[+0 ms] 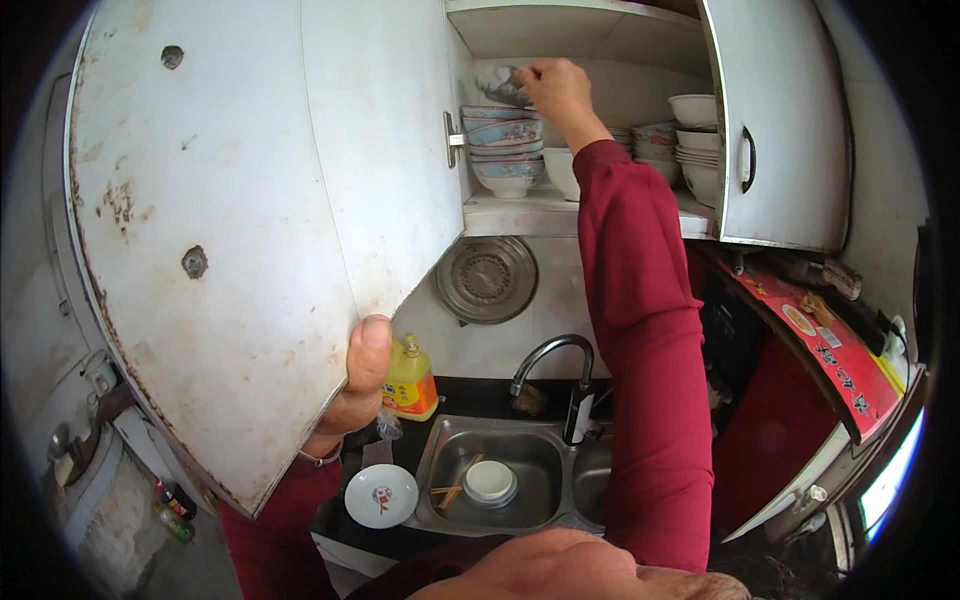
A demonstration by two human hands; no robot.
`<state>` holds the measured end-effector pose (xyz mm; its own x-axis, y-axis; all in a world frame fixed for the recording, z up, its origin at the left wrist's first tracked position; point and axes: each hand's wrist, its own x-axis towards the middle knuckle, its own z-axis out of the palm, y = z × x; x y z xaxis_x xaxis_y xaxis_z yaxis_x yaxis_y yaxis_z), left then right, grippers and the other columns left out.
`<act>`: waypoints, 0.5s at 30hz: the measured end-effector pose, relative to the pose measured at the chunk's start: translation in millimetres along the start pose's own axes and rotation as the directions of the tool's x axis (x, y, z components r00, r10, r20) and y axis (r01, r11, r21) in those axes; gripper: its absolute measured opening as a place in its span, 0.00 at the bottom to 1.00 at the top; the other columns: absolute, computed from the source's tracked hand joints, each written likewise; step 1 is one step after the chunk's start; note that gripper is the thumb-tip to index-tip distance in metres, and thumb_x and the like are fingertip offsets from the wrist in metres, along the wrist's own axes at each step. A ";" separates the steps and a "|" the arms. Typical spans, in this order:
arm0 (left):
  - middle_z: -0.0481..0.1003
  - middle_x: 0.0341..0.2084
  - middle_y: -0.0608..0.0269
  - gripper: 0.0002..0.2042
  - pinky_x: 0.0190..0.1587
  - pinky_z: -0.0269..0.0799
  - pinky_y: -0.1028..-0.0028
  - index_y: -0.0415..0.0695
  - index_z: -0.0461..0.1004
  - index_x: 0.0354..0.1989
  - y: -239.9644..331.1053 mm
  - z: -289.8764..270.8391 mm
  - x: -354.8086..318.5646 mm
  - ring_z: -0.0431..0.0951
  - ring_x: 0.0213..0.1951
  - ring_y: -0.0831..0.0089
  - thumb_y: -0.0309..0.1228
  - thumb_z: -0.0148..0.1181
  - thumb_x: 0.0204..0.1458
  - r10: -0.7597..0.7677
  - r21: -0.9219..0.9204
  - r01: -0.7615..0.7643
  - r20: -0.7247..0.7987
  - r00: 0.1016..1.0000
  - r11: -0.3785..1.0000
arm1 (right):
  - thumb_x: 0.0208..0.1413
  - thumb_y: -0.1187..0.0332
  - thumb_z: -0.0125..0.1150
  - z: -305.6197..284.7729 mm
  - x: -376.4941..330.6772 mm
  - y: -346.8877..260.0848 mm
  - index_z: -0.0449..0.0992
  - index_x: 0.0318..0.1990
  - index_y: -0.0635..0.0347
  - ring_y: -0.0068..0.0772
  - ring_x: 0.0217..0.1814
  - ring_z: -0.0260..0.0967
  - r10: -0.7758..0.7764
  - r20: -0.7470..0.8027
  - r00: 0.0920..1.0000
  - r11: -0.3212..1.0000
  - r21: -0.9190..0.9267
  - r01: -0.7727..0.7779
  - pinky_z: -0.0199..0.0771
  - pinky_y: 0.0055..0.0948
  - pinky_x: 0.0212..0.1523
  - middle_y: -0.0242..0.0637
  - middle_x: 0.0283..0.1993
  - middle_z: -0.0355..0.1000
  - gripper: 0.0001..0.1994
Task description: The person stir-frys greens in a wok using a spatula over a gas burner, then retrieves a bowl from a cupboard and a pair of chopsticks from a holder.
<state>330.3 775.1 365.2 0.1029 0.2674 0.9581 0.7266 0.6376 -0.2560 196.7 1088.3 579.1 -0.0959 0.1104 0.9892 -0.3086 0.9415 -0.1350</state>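
Observation:
My right hand (560,90) is raised into the open wall cabinet. Its fingers pinch a greyish-white, crumpled-looking thing (498,84) whose kind I cannot make out, just above a stack of blue-and-white patterned bowls (507,170). Below on the left, my left hand (368,360) grips the lower edge of the white cabinet door (230,200); the thumb shows in front and the other fingers are hidden behind it. A white bowl (562,172) stands beside the stack, partly covered by my right sleeve. More white bowls (700,150) are piled at the shelf's right.
Below is a steel sink (440,500) with a small white bowl (489,480) and chopsticks (450,495), under a curved tap (550,345). A white plate (381,496) and a yellow bottle (410,385) stand left of it. A round metal lid (487,280) hangs behind.

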 end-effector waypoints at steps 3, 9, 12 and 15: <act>0.68 0.49 0.48 0.25 0.47 0.70 0.70 0.33 0.61 0.54 -6.6 -0.8 -4.8 0.72 0.46 0.62 0.35 0.50 0.49 0.090 0.164 -0.086 -0.016 0.996 0.983 | 0.49 0.54 0.57 -6.7 6.2 11.1 0.80 0.33 0.50 0.45 0.34 0.71 -0.013 -0.115 0.993 1.000 -0.011 0.012 0.70 0.38 0.37 0.40 0.29 0.75 0.12; 0.69 0.47 0.47 0.23 0.47 0.69 0.69 0.33 0.63 0.52 1.5 6.1 9.5 0.72 0.44 0.61 0.34 0.50 0.49 -0.024 -0.141 0.009 -0.107 0.994 0.990 | 0.49 0.55 0.57 -38.0 -3.8 37.4 0.79 0.32 0.52 0.45 0.34 0.71 -0.049 -0.185 0.982 0.988 -0.155 0.020 0.70 0.38 0.35 0.38 0.28 0.74 0.13; 0.70 0.45 0.47 0.21 0.47 0.68 0.68 0.32 0.65 0.50 3.5 5.4 8.5 0.72 0.44 0.60 0.33 0.50 0.50 -0.014 -0.087 0.007 -0.078 0.997 0.996 | 0.49 0.56 0.56 -60.0 -12.9 50.7 0.78 0.32 0.53 0.47 0.35 0.71 -0.053 -0.136 0.989 0.978 -0.205 0.024 0.70 0.40 0.37 0.40 0.30 0.74 0.12; 0.70 0.44 0.48 0.20 0.48 0.66 0.68 0.32 0.66 0.49 4.8 8.6 8.4 0.71 0.44 0.60 0.33 0.49 0.50 -0.109 -0.287 0.085 -0.071 0.992 0.954 | 0.49 0.57 0.56 -80.2 -24.5 52.7 0.78 0.31 0.55 0.48 0.35 0.71 -0.045 -0.101 0.994 0.981 -0.193 0.025 0.70 0.41 0.37 0.42 0.30 0.74 0.13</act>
<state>328.9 786.6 370.9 0.0709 0.1445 0.9870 0.8969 0.4239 -0.1265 258.7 1160.8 552.3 0.0145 0.0993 0.9950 -0.1220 0.9878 -0.0968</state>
